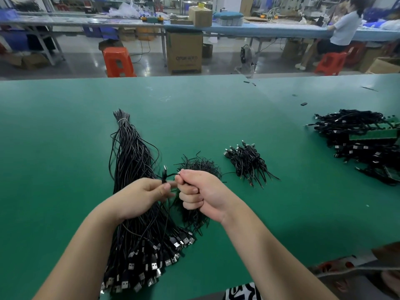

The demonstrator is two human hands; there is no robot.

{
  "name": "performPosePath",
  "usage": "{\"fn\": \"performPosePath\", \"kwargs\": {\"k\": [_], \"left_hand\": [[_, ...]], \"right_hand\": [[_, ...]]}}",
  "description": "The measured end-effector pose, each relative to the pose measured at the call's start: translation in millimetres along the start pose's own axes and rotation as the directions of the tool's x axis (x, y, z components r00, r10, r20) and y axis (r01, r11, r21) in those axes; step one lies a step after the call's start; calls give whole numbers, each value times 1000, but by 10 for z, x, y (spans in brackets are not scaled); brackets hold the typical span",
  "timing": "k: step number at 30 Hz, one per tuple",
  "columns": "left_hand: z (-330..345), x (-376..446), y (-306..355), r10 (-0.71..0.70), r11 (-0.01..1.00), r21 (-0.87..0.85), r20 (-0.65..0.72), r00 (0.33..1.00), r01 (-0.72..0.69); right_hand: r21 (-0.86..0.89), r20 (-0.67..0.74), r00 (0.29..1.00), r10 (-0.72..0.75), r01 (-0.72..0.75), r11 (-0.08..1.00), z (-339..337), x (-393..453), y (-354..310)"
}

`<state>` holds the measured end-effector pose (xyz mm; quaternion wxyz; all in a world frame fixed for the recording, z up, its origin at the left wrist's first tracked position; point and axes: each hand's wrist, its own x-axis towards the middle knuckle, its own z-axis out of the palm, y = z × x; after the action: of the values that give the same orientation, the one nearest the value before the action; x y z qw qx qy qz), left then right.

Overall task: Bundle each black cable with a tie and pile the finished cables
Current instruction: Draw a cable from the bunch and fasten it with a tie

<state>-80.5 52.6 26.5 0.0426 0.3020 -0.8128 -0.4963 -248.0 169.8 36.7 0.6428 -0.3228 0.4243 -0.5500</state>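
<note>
Both my hands meet above the green surface (65, 131), with the long sheaf of unbundled black cables (132, 169) as landmark: it runs away from me, its far tip cinched by a pale band and its plug ends fanned out nearest my body. My left hand (142, 197) hovers over the middle of this sheaf, thumb and fingertips pinching the folded black cable (165, 177), whose plug end sticks upward just above the pinch. My right hand (200, 194), immediately right of the sheaf, is curled into a tight fist, its thumb and forefinger gripping the thin black tie (173, 174) that bridges across to the cable. Beneath and behind that fist lies a loose heap of black ties (198, 167), partly hidden by my hand and wrist. Farther right of the sheaf, and apart from it, rests a small pile of finished cables (249, 163). Well to the right, near the surface's edge, lies a larger tangle of black cables (355, 131) mixed with green strip-like pieces (374, 133); what these are cannot be told. Beyond the surface's far edge stand an orange stool (118, 61) and a cardboard box (184, 51) on the floor.
</note>
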Motion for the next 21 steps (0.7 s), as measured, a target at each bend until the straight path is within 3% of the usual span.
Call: {"fn": "performPosePath", "kwargs": {"k": [2,4,8,12,16,19,21], "left_hand": [[42,60,-9,39,982,-174,-181,983,-71],[105,103,8,77,923,-344,-278,958,-174],[184,172,93,80,654,-682,-369,926,-328],[115,197,201,-59,375,-857,-404,913,-355],[199,144,296,-36,331,-881,-369,929,-338],[243,104,357,18,343,-882,-339,941,-324],[258,96,371,44,343,-887,-313,949,-308]], "right_hand": [[-72,3,1000,-19,19,997,56,-12,25],[-113,7,999,-39,39,993,112,-13,55],[-319,-35,997,-66,51,946,158,-15,120],[-643,-134,981,-144,25,766,125,-37,209],[-837,-216,924,-316,-9,547,48,-3,266],[-870,-197,932,-304,-23,492,3,13,315],[-846,-167,951,-260,-3,534,-27,15,303]]}}
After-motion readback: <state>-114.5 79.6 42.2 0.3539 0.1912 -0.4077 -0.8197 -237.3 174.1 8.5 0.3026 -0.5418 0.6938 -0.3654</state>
